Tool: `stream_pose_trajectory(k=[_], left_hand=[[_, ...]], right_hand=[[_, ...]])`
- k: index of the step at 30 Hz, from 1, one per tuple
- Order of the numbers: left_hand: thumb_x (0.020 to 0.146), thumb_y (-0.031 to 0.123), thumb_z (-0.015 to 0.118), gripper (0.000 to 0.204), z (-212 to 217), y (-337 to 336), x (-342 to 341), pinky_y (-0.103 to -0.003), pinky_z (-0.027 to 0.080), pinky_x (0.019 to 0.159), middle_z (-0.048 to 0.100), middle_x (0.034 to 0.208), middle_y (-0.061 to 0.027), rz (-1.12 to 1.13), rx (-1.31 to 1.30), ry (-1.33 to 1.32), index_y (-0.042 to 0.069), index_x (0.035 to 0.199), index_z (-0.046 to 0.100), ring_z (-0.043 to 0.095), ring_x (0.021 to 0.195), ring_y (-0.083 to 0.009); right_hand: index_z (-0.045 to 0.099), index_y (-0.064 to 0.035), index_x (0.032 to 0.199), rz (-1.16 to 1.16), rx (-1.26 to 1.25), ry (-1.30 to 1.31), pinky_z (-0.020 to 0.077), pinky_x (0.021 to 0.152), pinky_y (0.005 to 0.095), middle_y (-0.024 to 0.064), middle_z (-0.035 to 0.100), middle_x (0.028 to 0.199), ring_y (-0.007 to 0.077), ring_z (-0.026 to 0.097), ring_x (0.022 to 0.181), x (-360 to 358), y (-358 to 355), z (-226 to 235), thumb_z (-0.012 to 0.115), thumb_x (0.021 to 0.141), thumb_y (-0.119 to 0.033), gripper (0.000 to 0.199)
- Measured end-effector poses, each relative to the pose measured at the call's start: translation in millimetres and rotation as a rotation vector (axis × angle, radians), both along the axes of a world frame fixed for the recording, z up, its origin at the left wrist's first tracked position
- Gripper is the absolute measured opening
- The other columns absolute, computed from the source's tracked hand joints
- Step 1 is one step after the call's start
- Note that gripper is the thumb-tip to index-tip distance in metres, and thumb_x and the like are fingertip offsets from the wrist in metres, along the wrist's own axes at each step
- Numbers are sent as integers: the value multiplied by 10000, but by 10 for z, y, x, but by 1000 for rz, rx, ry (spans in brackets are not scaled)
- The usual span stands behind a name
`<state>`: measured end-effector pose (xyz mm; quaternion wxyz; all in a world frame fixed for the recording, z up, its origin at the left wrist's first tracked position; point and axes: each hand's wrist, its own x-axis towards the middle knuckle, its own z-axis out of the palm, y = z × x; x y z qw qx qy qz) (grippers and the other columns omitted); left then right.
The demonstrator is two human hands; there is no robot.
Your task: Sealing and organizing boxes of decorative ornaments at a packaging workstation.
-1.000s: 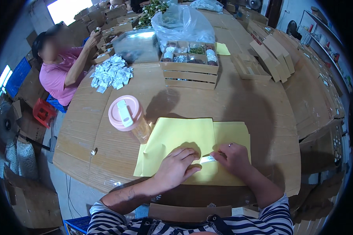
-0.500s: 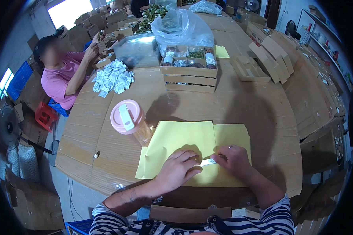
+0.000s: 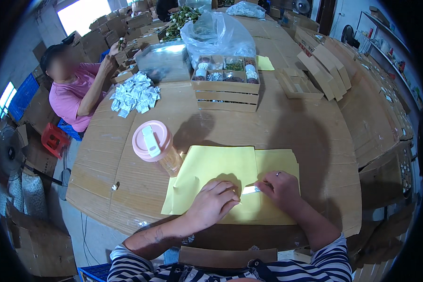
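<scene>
Cardboard-covered tabletop [image 3: 239, 127] in a pretty packed workroom, boxes heaped all around the edges. Yellow paper [image 3: 216, 164] lies flat near the person, and a little white strip [image 3: 250, 190] sits over it, between the two hands. Right hand [image 3: 281, 188] has thumb and fingers pinched on the strip's right end. Left hand [image 3: 215, 199] is just beside the other end, fingers curled inward; can't tell whether they're gripping anything. Pink-lidded cup [image 3: 157, 145] stands by the paper's left edge. Farther back: a slatted crate [image 3: 226, 94] with filled compartments, plus a pile of white packets [image 3: 135, 94] near a coworker in pink [image 3: 73, 101].
</scene>
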<state>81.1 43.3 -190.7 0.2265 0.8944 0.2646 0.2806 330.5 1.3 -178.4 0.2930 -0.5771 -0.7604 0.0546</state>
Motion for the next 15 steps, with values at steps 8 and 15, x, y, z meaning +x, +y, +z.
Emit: stream_pose_trajectory(k=[8,15], left_hand=[[896,160,688,143,3,12,6,-419,466,954,644,1081,-103,-20,43,-8,63,980,626,592,1051,-309],[939,126,629,124,58,2,5,-441,463,903,613,999,-139,-34,-47,-49,32,992,568,577,964,-349]], right_hand=[[623,-79,745,-15,-9,-33,482,581,431,96,611,658,296,628,631,-3,9,7,761,843,-294,274],[633,-80,748,-12,-6,-52,491,587,427,91,618,664,292,633,636,3,15,-22,756,848,-310,280]])
